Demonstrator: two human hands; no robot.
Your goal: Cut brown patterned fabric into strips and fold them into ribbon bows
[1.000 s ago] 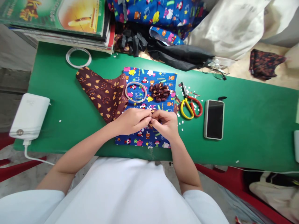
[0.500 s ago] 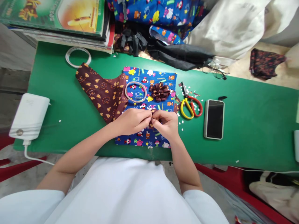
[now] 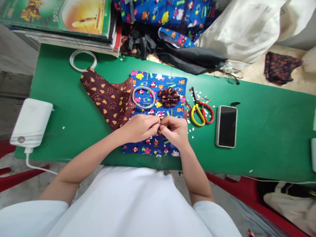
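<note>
My left hand [image 3: 142, 127] and my right hand [image 3: 175, 130] meet fingertip to fingertip, both pinching a small piece of brown patterned fabric [image 3: 161, 130] that they mostly cover. Beneath them lies a blue cartoon-print cloth [image 3: 138, 144]. Just beyond my fingers, a gathered brown fabric flower [image 3: 169, 97] rests on this cloth, beside a pale ring-shaped band [image 3: 133, 97]. A larger brown patterned cloth [image 3: 105, 98] spreads out to the left, partly under my left wrist. Scissors [image 3: 202, 113] with one yellow and one red handle lie right of the blue cloth.
Small white scraps [image 3: 193, 129] are scattered around the scissors. A phone [image 3: 226, 126] lies farther right, a white power bank [image 3: 32, 123] with a cable at the left. Stacked books [image 3: 74, 19], a tape roll [image 3: 71, 61], black cloth [image 3: 190, 59] and a white bag [image 3: 242, 29] line the back.
</note>
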